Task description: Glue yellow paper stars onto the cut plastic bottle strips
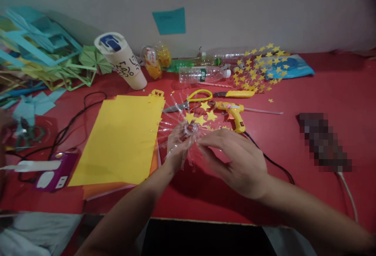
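My left hand (177,140) is closed around a clear plastic bottle top (190,129) cut into long strips that fan out from its round neck. Several yellow paper stars (201,120) sit on the strips along the far side of the neck. My right hand (237,158) is in a pinch at the near right of the neck, thumb and forefinger close together by the strips; what lies between them is too small to make out. Just beyond the fan are a yellow hot glue gun (233,111) and yellow-handled scissors (188,104).
Yellow paper sheets (117,138) lie to the left. A yellow utility knife (235,93), plastic bottles (202,75) and a star-covered strip fan (258,69) are behind. A white tumbler (123,62) stands near folded paper shapes (44,40). A purple power strip (57,169) and cords lie left.
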Demonstrator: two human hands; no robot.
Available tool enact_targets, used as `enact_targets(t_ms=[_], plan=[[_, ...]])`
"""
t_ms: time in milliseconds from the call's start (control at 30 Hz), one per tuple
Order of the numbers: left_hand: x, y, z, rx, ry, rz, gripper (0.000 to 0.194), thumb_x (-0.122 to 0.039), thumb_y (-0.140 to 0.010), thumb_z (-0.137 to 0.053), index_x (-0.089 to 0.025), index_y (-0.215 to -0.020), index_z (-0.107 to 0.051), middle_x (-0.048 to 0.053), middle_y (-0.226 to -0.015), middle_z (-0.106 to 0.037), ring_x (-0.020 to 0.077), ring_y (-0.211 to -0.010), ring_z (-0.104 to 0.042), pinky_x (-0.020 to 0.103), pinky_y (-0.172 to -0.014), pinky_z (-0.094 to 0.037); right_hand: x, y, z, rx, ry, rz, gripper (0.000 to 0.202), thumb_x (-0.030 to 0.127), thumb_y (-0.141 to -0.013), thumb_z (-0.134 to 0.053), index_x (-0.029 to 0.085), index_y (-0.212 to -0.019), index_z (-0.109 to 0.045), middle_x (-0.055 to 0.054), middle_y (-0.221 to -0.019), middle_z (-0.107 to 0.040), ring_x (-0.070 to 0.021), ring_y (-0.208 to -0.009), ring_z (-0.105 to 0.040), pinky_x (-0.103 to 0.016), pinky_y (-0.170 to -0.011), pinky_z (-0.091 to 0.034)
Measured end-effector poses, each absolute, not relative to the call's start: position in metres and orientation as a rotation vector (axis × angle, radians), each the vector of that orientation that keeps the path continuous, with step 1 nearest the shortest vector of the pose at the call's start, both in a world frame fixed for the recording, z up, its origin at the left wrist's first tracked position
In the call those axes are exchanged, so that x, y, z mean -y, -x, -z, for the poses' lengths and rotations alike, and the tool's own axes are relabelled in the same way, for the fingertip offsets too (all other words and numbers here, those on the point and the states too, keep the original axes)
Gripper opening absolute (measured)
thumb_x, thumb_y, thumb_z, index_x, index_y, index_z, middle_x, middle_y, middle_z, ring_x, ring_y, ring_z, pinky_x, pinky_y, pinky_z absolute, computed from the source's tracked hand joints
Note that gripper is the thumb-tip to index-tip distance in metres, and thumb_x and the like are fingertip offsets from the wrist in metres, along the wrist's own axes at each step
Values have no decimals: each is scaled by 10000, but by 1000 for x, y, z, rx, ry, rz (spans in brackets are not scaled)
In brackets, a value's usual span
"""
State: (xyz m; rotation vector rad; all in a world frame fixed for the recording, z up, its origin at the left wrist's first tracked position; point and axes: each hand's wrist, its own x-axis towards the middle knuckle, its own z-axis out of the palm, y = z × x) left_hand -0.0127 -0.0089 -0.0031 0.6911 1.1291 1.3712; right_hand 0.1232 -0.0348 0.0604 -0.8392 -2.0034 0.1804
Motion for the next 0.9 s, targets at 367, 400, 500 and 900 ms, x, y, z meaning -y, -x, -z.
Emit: enact_targets(t_ms=[367,400,500,900], plan=[[9,14,5,-1122,-750,-1383,304,-203,-510,-813,-225,-678,-560,-52,-675,-623,125,-690,-620,262,-722,-523,32,-124,-56,2015,764,-184,130,77,-863,-565,151,-952,-625,-59,-870,-736,-142,-806,-692,-280,-705,-591],[9,14,6,-1130,-741,-1391,291,-201,-519,-803,-227,-675,-559,-53,-672,-627,126,-687,-623,260,-715,-528,31,-124,-55,2017,760,-185,134,79,-865,-562,151,-960,-624,-62,-876,-735,-144,-807,-690,-287,-703,-592],[9,14,9,-1113,-739,-1393,285,-202,-512,-800,-228,-690,-580,-41,-699,-648,137,-693,-628,266,-708,-537,32,-124,-54,2019,776,-189,130,82,-870,-565,151,-964,-619,-60,-877,-732,-141,-810,-683,-288,-715,-590],[11,12,4,-1171,-784,-1343,301,-251,-508,-844,-226,-697,-612,-14,-754,-681,173,-763,-647,311,-779,-537,33,-128,-58,2041,738,-170,119,38,-852,-562,125,-910,-618,-78,-843,-719,-138,-813,-670,-273,-733,-582]])
